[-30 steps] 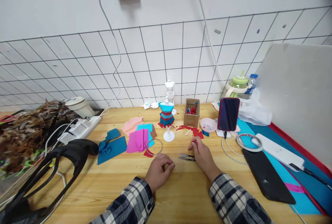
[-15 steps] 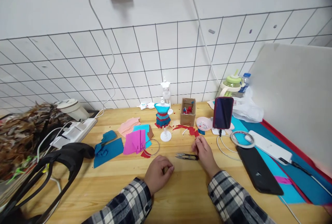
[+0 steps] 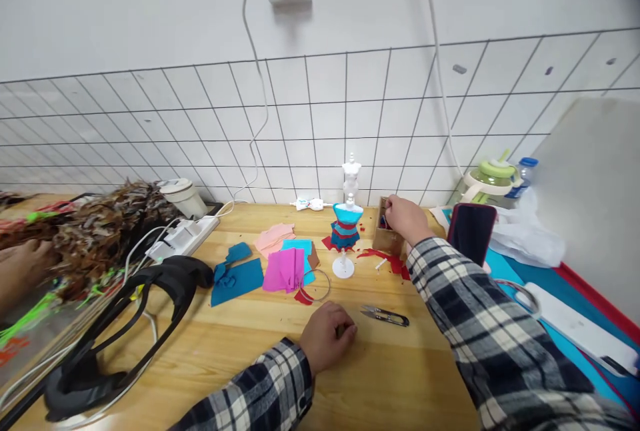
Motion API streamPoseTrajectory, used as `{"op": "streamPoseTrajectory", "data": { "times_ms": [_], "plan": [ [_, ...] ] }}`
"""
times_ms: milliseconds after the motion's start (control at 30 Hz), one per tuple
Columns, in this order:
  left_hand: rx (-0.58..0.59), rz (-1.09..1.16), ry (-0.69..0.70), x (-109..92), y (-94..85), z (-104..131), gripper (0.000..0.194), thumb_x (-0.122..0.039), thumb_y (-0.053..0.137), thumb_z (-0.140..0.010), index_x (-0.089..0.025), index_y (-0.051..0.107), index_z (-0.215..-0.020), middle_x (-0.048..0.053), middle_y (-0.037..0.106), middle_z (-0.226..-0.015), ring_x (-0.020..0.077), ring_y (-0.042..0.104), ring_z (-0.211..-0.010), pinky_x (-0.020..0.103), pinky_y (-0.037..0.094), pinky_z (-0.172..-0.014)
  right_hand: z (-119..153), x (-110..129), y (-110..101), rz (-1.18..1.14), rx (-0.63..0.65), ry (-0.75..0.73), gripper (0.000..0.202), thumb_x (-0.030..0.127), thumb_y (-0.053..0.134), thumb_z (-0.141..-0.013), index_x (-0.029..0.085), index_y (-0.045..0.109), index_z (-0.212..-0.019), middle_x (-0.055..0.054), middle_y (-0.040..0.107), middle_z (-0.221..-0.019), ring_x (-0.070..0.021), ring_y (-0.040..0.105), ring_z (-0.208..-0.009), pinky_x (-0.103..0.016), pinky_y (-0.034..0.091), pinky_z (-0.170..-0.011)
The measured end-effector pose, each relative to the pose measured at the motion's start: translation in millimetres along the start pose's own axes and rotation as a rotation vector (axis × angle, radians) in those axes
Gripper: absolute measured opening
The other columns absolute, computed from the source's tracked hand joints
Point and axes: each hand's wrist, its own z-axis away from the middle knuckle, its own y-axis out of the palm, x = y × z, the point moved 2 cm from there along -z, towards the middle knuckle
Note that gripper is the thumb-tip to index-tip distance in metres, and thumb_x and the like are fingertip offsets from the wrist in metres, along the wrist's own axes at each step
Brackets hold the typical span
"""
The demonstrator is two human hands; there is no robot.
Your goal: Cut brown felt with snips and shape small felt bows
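My right hand point(image 3: 406, 216) is over the small cardboard box point(image 3: 387, 242) at the back of the table, its fingers bent together at the opening; anything in them is hidden. My left hand point(image 3: 327, 338) rests loosely curled on the wood, with nothing visible in it. Between the hands lie thread snips point(image 3: 385, 315), blades pointing left. A small white dress-form stand point(image 3: 343, 267) wears a tiny blue dress with red bands point(image 3: 346, 228). Behind it stands a bare white dress form point(image 3: 351, 174).
Pink cloth point(image 3: 285, 270), peach cloth point(image 3: 275, 238) and dark blue cloth point(image 3: 237, 282) lie left of the dress form, near a metal ring point(image 3: 328, 286). Red scraps point(image 3: 395, 263) lie by the box. A phone point(image 3: 473, 232) stands right; a black frame point(image 3: 170, 331) and another person's hand point(image 3: 27, 264) are left.
My right hand has moved from beside the snips up to the cardboard box. My left hand stays curled on the table. The view has turned left, bringing another person's hand into sight.
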Motion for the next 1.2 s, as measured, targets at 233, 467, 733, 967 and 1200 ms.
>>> {"op": "streamPoseTrajectory", "data": {
  "times_ms": [233, 467, 733, 967, 1200],
  "plan": [
    [-0.014, 0.021, -0.010, -1.2, 0.4, 0.0, 0.009, -0.020, 0.059, -0.078, -0.018, 0.068, -0.075, 0.005, 0.066, -0.077, 0.0178, 0.056, -0.077, 0.031, 0.041, -0.070, 6.6, 0.7, -3.5, -0.006, -0.012, -0.124, 0.034, 0.023, 0.041, -0.088, 0.021, 0.069, -0.106, -0.008, 0.070, -0.103, -0.0225, 0.062, -0.092, -0.032, 0.042, -0.074],
    [-0.017, 0.040, -0.006, -0.9, -0.9, -0.6, 0.008, -0.018, 0.060, -0.076, -0.019, 0.068, -0.074, 0.005, 0.067, -0.078, 0.0183, 0.057, -0.078, 0.032, 0.041, -0.070, 109.5, 28.8, 26.3, -0.258, -0.131, -0.393, 0.030, 0.028, 0.040, -0.090, 0.021, 0.068, -0.098, -0.008, 0.071, -0.093, -0.0230, 0.063, -0.089, -0.034, 0.046, -0.079],
    [-0.113, 0.073, 0.003, 2.1, -2.2, 3.4, 0.012, -0.022, 0.057, -0.081, -0.020, 0.068, -0.077, 0.006, 0.065, -0.076, 0.0189, 0.057, -0.080, 0.032, 0.043, -0.073, 204.4, -7.9, 74.6, -0.229, -0.070, -0.264, 0.024, 0.028, 0.048, -0.086, 0.022, 0.065, -0.102, -0.009, 0.067, -0.092, -0.0249, 0.059, -0.089, -0.039, 0.046, -0.082],
    [-0.492, -0.319, -0.232, 65.8, -83.9, 6.2, 0.034, -0.037, 0.060, -0.082, -0.025, 0.066, -0.113, 0.011, 0.062, -0.118, 0.0320, 0.050, -0.111, 0.046, 0.036, -0.094, 203.7, -31.2, 77.8, -0.170, 0.067, -0.202, 0.022, 0.030, 0.044, -0.090, 0.020, 0.064, -0.085, -0.007, 0.064, -0.085, -0.0227, 0.058, -0.083, -0.036, 0.043, -0.078],
    [-0.545, -0.295, -0.357, 94.8, -130.1, 13.2, 0.037, -0.042, 0.042, -0.091, -0.018, 0.068, -0.105, 0.010, 0.070, -0.100, 0.0233, 0.062, -0.088, 0.034, 0.046, -0.078, 199.6, -29.5, 77.7, -0.196, 0.090, -0.139, 0.021, 0.028, 0.043, -0.090, 0.020, 0.061, -0.082, -0.006, 0.063, -0.081, -0.0211, 0.058, -0.081, -0.032, 0.040, -0.075]
  ]
}}
